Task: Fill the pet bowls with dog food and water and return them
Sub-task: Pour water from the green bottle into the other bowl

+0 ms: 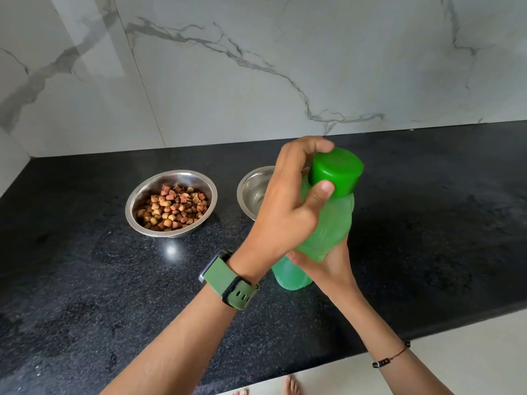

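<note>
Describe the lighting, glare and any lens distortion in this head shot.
Head view: soft, even light; a small bright glare spot on the black countertop just in front of the kibble bowl; highlights on the rim of the second steel bowl. Wide-angle bending curves the counter's back edge. The green bottle and both hands, left and right, look sharp.

Kibble-filled bowl (171,203); capped green bottle (328,220)

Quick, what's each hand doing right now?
Left hand: fingers closed around the green cap of the green bottle.
Right hand: closed around the bottle's body, holding it up over the black counter.
</note>
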